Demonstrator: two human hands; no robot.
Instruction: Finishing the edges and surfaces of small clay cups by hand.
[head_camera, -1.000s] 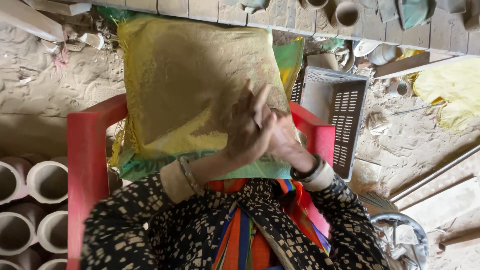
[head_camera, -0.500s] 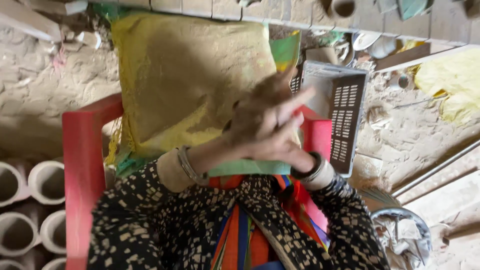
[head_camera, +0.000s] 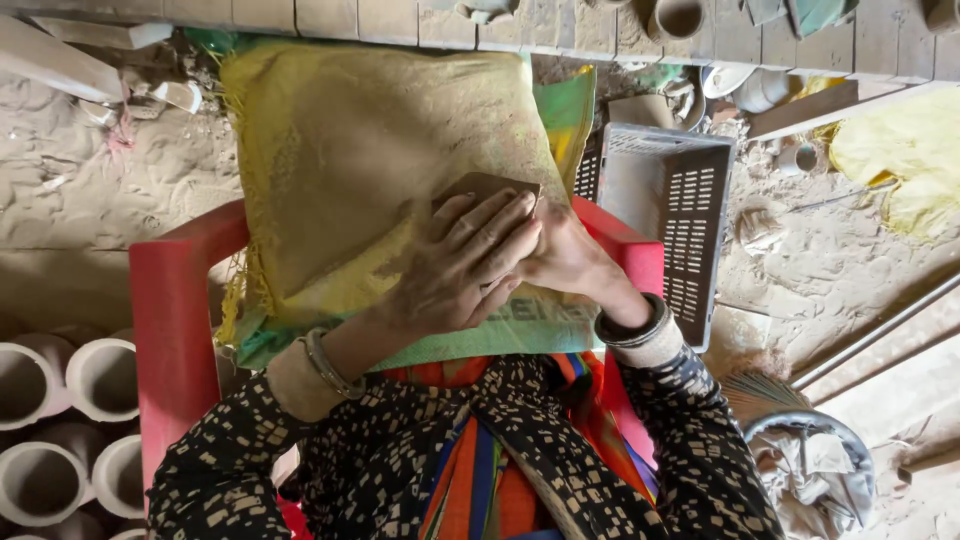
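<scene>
A flat brown slab of clay (head_camera: 487, 186) lies on a dusty yellow woven sack (head_camera: 370, 150) spread over a red plastic stool (head_camera: 175, 330) in front of me. My left hand (head_camera: 455, 265) lies palm down on the slab, fingers spread and pointing up right. My right hand (head_camera: 570, 255) sits beside it, its fingers tucked under the left hand against the slab's near edge. Only the slab's far corner shows past my fingers. Bangles ring both wrists.
A grey slotted plastic crate (head_camera: 665, 210) lies on the sandy ground to the right. Several unfired clay pots (head_camera: 60, 420) stack at the lower left. A brick ledge (head_camera: 560, 20) with cups runs along the top. A yellow cloth (head_camera: 900, 150) and a metal rod (head_camera: 880, 325) lie right.
My hands were raised together above the sack, the left lifting higher and blurred. Now both are down on the sack, the left pressed flat on the clay slab.
</scene>
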